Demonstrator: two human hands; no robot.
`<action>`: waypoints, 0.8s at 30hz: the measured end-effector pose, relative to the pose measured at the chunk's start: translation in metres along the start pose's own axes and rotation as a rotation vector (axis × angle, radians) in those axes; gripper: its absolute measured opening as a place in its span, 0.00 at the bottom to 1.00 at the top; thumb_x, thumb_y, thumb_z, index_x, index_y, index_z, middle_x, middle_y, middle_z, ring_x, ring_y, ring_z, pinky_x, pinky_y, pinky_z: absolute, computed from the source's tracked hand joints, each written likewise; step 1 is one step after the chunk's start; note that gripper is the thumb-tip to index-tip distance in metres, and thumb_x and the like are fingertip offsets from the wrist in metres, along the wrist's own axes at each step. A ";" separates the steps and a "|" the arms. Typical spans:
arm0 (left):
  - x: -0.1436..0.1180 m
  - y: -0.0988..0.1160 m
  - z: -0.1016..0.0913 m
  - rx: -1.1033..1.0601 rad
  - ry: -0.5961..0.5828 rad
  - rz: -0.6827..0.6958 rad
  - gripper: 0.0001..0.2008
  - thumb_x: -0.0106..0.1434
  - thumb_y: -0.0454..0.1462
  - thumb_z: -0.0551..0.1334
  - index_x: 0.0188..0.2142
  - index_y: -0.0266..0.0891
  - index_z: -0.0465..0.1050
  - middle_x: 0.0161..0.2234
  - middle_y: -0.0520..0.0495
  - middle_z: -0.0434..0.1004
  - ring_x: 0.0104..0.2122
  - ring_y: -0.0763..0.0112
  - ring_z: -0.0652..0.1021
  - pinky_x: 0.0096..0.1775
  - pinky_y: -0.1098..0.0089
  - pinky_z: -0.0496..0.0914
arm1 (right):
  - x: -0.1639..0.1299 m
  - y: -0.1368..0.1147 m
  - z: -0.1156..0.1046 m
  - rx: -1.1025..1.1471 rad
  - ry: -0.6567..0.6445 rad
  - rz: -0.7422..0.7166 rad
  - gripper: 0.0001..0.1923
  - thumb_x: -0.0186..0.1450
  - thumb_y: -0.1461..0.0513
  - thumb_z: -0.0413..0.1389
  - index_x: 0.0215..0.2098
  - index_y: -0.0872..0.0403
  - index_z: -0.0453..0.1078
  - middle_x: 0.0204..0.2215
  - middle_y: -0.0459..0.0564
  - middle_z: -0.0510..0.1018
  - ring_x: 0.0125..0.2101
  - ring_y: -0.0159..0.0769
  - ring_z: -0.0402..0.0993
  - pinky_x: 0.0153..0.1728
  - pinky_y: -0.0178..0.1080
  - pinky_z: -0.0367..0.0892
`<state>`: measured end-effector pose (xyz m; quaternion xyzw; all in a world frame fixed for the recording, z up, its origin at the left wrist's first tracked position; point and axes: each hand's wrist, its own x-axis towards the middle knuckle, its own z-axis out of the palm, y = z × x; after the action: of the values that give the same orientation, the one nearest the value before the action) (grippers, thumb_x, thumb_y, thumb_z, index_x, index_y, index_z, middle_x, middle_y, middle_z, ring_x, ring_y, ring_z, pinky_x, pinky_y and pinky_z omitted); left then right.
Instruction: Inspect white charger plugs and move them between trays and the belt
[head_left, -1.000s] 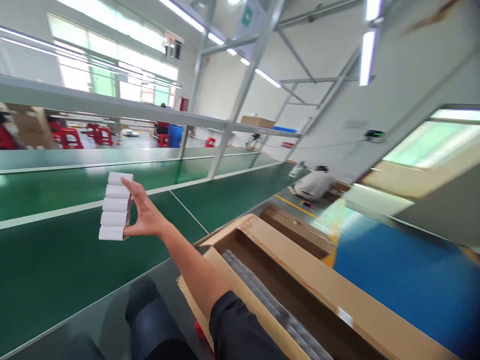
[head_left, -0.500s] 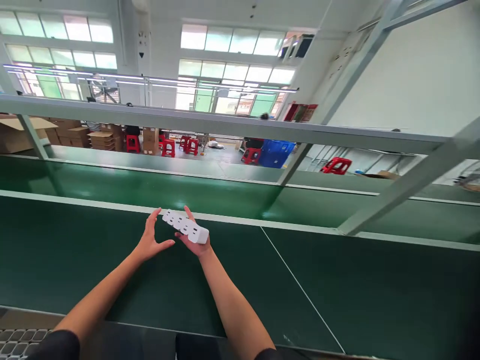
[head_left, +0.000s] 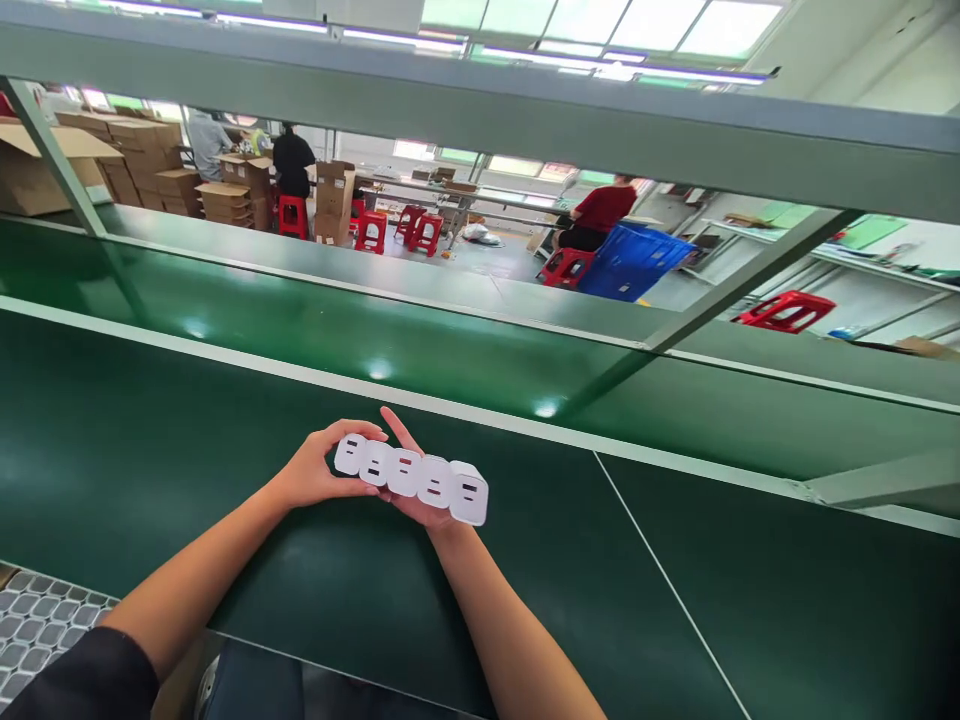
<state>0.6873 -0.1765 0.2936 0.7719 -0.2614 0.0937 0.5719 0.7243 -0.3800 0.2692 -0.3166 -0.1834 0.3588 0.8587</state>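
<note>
Both hands now share the load: the right hand (head_left: 420, 505) lies palm-up under a row of five white chargers (head_left: 411, 478), its fingers behind them with one fingertip showing above the row, and the left hand (head_left: 319, 470) has closed in, its grip pinching the left end of the row with thumb on top. Half a second ago the left hand was open and apart from the row; a second ago the right hand alone held the chargers as an upright stack out to the side. So the stack has been turned level, brought to the middle and taken in a two-handed hold, socket faces toward the camera. The row sits just above the green table (head_left: 675, 620), not resting on it as far as can be told. Judged from this, the pick-up phase is over and the chargers are being squared up. A grey tray (head_left: 37, 625) peeks in at lower left. Beyond the frame rail (head_left: 480, 110) are red stools (head_left: 784, 310), a blue bin (head_left: 630, 265), cartons (head_left: 150, 170) and other people at work.
</note>
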 end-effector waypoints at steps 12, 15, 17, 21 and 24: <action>0.004 0.015 0.005 0.278 0.104 0.349 0.25 0.57 0.47 0.72 0.50 0.41 0.72 0.42 0.42 0.83 0.40 0.64 0.81 0.41 0.66 0.75 | -0.002 0.009 -0.009 0.146 -0.098 -0.006 0.46 0.54 0.49 0.68 0.67 0.47 0.57 0.34 0.44 0.81 0.31 0.37 0.79 0.29 0.39 0.78; 0.003 0.016 0.006 0.305 0.110 0.354 0.26 0.57 0.47 0.73 0.51 0.41 0.71 0.42 0.42 0.83 0.40 0.64 0.81 0.41 0.66 0.76 | -0.002 0.009 -0.007 0.177 -0.099 -0.011 0.46 0.53 0.50 0.69 0.66 0.48 0.59 0.32 0.43 0.81 0.32 0.37 0.79 0.30 0.39 0.79; 0.002 0.016 0.007 0.306 0.114 0.346 0.26 0.56 0.47 0.73 0.51 0.41 0.71 0.42 0.42 0.83 0.40 0.64 0.81 0.41 0.66 0.76 | -0.002 0.008 -0.006 0.189 -0.086 -0.014 0.46 0.53 0.50 0.69 0.66 0.49 0.60 0.30 0.42 0.80 0.31 0.36 0.78 0.31 0.39 0.79; 0.001 0.015 0.007 0.303 0.114 0.325 0.26 0.57 0.47 0.72 0.51 0.42 0.71 0.42 0.43 0.83 0.40 0.65 0.81 0.40 0.67 0.75 | -0.003 0.008 -0.003 0.226 -0.034 -0.012 0.45 0.54 0.52 0.69 0.66 0.50 0.60 0.25 0.38 0.76 0.31 0.34 0.77 0.35 0.40 0.78; 0.001 0.016 0.007 0.305 0.114 0.311 0.26 0.56 0.47 0.73 0.51 0.42 0.71 0.41 0.44 0.82 0.39 0.66 0.80 0.40 0.67 0.75 | -0.004 0.008 -0.003 0.233 -0.018 -0.009 0.44 0.54 0.53 0.68 0.66 0.49 0.60 0.23 0.37 0.74 0.30 0.34 0.76 0.35 0.40 0.77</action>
<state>0.6794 -0.1867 0.3050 0.7933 -0.3273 0.2629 0.4410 0.7192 -0.3798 0.2610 -0.2107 -0.1496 0.3764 0.8897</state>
